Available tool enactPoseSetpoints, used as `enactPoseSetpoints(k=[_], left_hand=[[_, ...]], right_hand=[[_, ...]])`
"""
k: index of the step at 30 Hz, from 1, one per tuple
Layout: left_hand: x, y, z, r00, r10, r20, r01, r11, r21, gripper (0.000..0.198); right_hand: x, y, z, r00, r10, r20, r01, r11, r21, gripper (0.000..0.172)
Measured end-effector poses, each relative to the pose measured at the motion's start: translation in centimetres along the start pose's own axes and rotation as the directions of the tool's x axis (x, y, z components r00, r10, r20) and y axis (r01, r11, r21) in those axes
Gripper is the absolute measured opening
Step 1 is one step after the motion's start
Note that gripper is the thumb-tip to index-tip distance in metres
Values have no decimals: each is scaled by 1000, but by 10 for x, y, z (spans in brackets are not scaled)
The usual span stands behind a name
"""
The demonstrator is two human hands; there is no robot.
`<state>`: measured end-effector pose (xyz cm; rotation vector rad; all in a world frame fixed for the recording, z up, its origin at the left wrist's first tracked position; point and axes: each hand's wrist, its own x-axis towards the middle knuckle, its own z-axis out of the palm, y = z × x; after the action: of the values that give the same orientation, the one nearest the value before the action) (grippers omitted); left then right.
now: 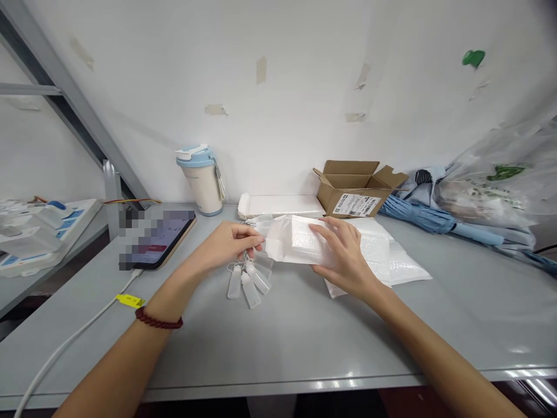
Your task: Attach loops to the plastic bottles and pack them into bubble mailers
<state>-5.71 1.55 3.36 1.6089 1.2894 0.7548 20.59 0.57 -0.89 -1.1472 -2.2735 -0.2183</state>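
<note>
A white bubble-wrap pouch (300, 241) is held above the table between my two hands. My right hand (342, 252) grips its right side, thumb below and fingers over the top. At the pouch's left edge, the thumb and forefinger of my left hand (239, 241) are pinched together on the flap. Several small translucent plastic bottles (250, 289) with thin loops lie just beneath my left fingers. More white bubble pouches (391, 261) are spread flat behind and right of my right hand. Whatever the held pouch contains cannot be made out.
An open cardboard box (354, 188) stands against the wall, beside a long white box (282, 205). A lidded cup (203, 180) and a phone (163, 241) with a white cable (73, 337) are left. A blue umbrella (418, 213) and plastic bags (483, 191) lie right. Power strips (56, 232) sit far left.
</note>
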Motion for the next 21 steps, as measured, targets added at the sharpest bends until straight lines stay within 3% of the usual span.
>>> enactPoseSetpoints(k=[6, 13, 18, 21], left_hand=[[-5, -3, -31, 988, -133, 83, 120, 982, 143, 16], [-2, -13, -27, 928, -308, 207, 260, 938, 231, 34], [-3, -8, -27, 924, -247, 293, 236, 969, 73, 30], [-5, -3, -32, 960, -172, 222, 199, 974, -105, 31]], right_hand=[[-1, 5, 3, 998, 1, -65, -2, 1000, -23, 44], [0, 4, 4, 997, 8, -77, -7, 1000, 8, 44], [0, 6, 6, 997, 9, -82, -8, 1000, 13, 45], [0, 7, 8, 998, 20, -67, -19, 1000, 15, 47]])
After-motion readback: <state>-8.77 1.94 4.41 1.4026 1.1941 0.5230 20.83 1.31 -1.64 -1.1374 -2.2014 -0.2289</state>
